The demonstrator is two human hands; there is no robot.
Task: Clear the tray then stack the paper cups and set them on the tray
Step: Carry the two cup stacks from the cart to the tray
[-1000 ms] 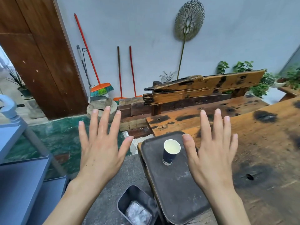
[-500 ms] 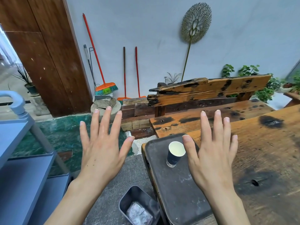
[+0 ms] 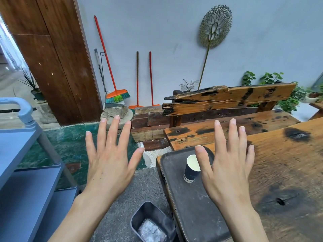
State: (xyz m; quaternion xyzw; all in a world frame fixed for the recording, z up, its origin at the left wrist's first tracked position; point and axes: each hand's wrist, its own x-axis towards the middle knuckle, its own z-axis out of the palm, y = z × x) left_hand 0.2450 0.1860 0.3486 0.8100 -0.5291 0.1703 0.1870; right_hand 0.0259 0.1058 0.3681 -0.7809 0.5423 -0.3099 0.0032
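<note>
A dark grey tray (image 3: 195,205) lies on the left end of a scorched wooden table (image 3: 286,172). One dark blue paper cup (image 3: 191,169) with a white inside stands upright near the tray's far end. My right hand (image 3: 227,165) is held flat in the air with fingers spread, its thumb in front of the cup's right rim. My left hand (image 3: 110,159) is spread the same way, left of the tray and over the floor. Neither hand holds anything.
A small grey bin (image 3: 153,222) with crumpled paper stands on the floor beside the tray's near corner. A blue cart (image 3: 26,154) fills the left. A wooden bench (image 3: 227,100), brooms (image 3: 117,95) and plants line the wall behind.
The view has shifted left and slightly up, so the tray and cup sit further right and lower in frame. My right thumb now overlaps the cup's rim. Both hands stay spread.
</note>
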